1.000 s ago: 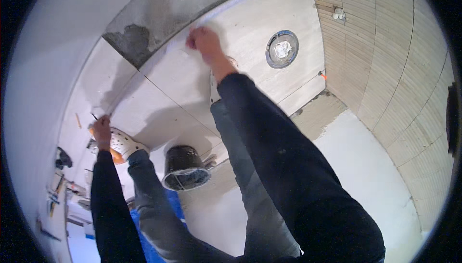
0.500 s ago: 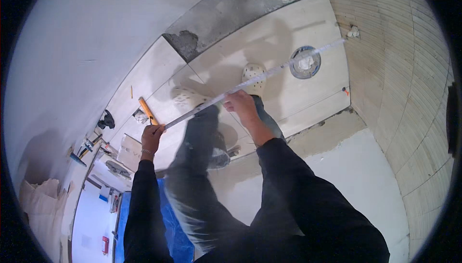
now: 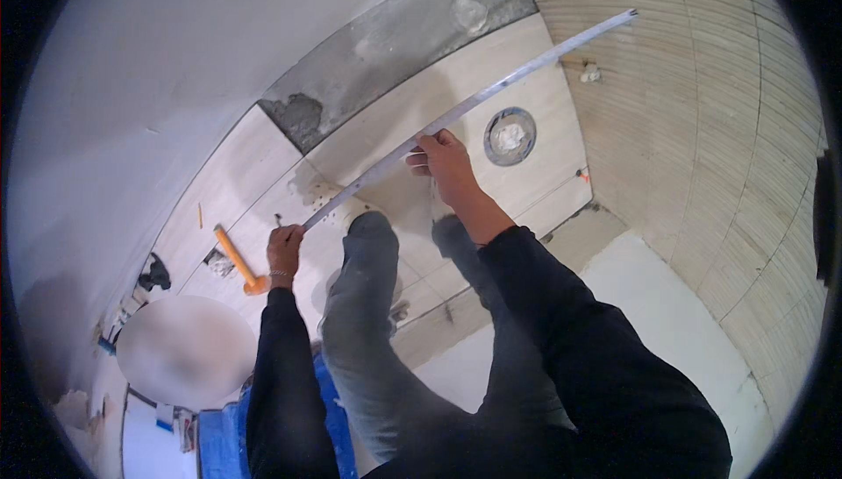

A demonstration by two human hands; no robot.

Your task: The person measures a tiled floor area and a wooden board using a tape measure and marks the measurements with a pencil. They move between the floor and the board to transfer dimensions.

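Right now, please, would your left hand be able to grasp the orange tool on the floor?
Probably not without letting go: the left hand holds the long pale strip near one end, though nothing visible blocks the orange tool.

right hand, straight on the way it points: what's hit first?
The long bar, right at the right hand's fingers. Past it, the line crosses pale floor tile in the picture; depth is unclear from one view.

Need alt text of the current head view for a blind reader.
A long pale strip slants up rightward, held in the person's left grip at its lower end and right grip partway along. Beneath are pale floor tiles with a round opening and, at left, an orange tool; a ridged beige wall stands at right.
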